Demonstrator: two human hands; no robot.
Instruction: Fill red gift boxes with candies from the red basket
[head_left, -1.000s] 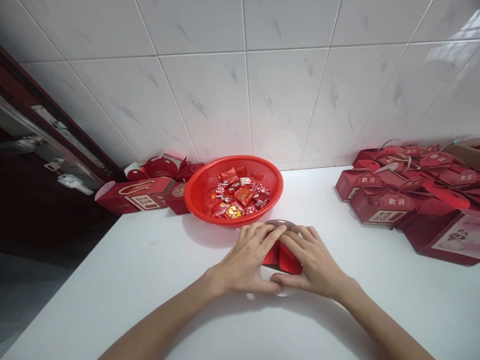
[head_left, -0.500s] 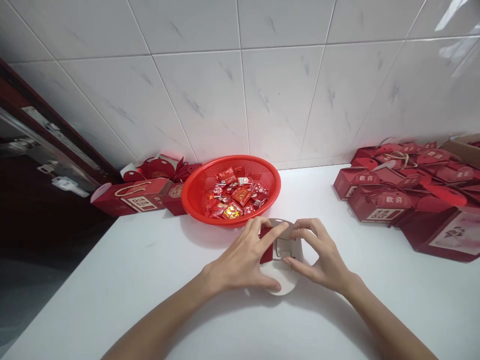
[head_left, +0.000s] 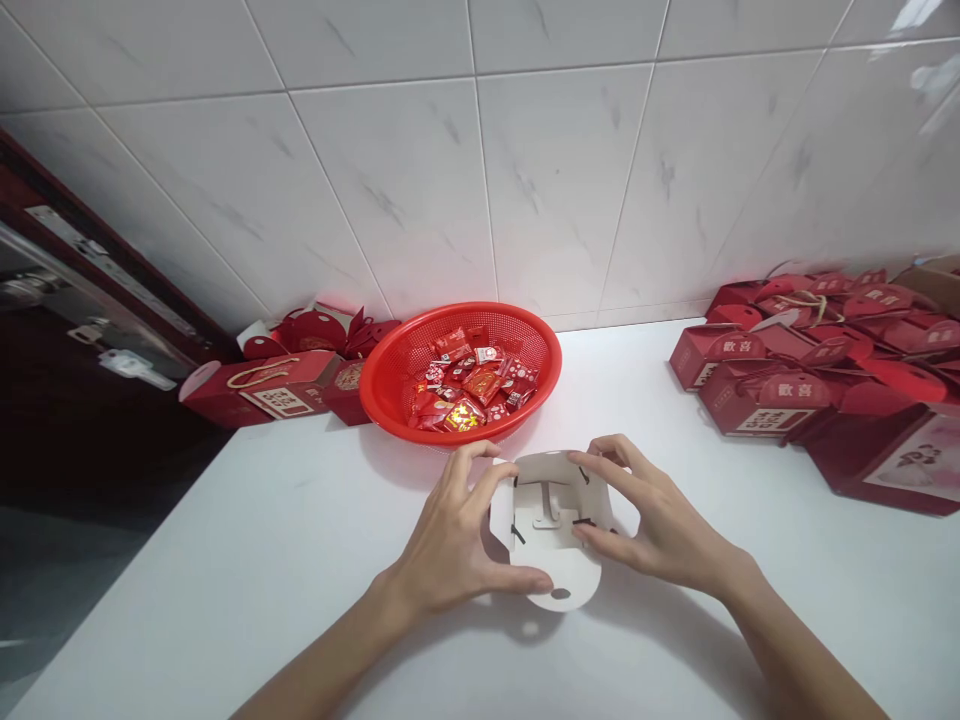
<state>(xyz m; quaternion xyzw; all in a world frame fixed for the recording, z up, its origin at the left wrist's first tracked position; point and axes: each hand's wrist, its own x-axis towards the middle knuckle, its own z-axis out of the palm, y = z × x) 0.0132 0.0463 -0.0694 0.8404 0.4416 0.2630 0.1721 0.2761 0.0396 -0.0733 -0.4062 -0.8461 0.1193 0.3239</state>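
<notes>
A small paper box (head_left: 551,530) stands opened at the front middle of the white table, its white inside facing up. My left hand (head_left: 465,540) grips its left side, with the thumb on the round front flap, which has a hole. On the right side my right hand (head_left: 645,510) pinches the box wall between fingers and thumb. Just behind the box sits a red mesh basket (head_left: 382,400) holding several red-wrapped candies (head_left: 484,383).
Red gift boxes (head_left: 772,400) are crowded at the right of the table (head_left: 247,560). More red boxes (head_left: 289,385) stand left of the basket. A tiled wall (head_left: 555,200) rises behind, and a dark door (head_left: 82,330) with keys is at the far left.
The box has been spread wider, and its inside and flap hole now show. My left hand has moved left and slightly down. The camera view has shifted a little.
</notes>
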